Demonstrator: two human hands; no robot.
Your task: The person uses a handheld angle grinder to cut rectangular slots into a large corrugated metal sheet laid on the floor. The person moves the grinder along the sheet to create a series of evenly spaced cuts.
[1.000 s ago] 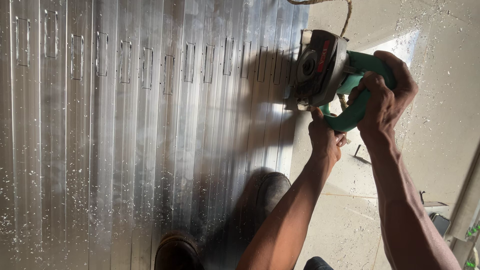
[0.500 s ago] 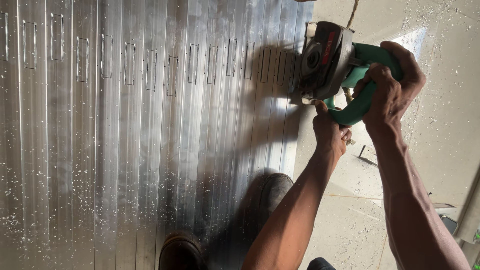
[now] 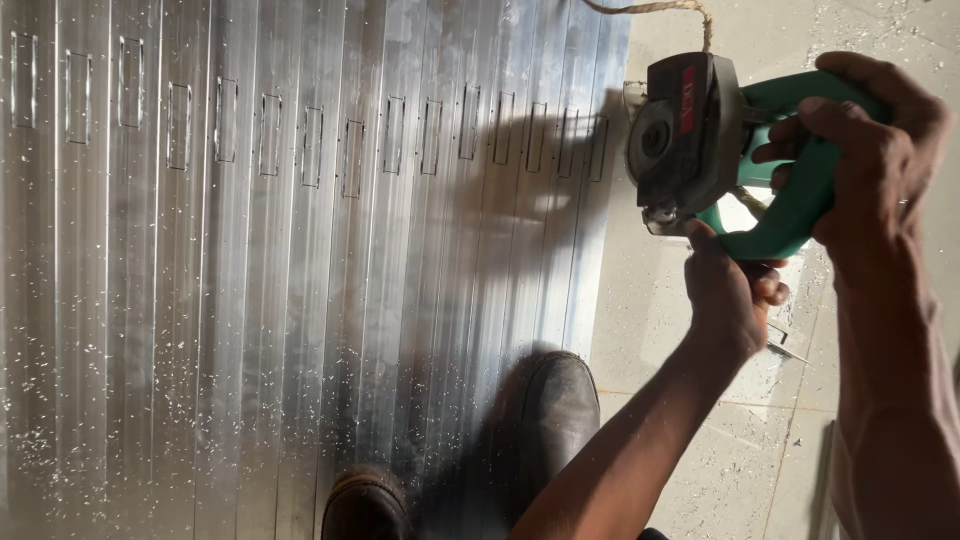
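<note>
Slotted metal strips (image 3: pixel 300 250) lie shaving-strewn under both boots (image 3: pixel 555 410); left hand (image 3: pixel 730 295) and right hand (image 3: pixel 870 150) grip the grinder (image 3: pixel 700 140) off their edge.

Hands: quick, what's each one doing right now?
Left hand: closed on the underside of the green power cutter, by its blade housing.
Right hand: closed around the cutter's green handle.

One power saw (image 3: pixel 700 140), green and black, is up at the right. Two hands are on it: the left hand (image 3: pixel 728 295) and the right hand (image 3: pixel 870 150). Two dark boots stand below, one boot (image 3: pixel 556 405) further up and the other boot (image 3: pixel 365 505) at the bottom edge. One frayed cord (image 3: pixel 650 8) runs off the top. The metal rails (image 3: pixel 300 300) lie side by side, well over a dozen, too tightly packed to count exactly. Each carries one slot (image 3: pixel 310 147), as far as can be seen.
</note>
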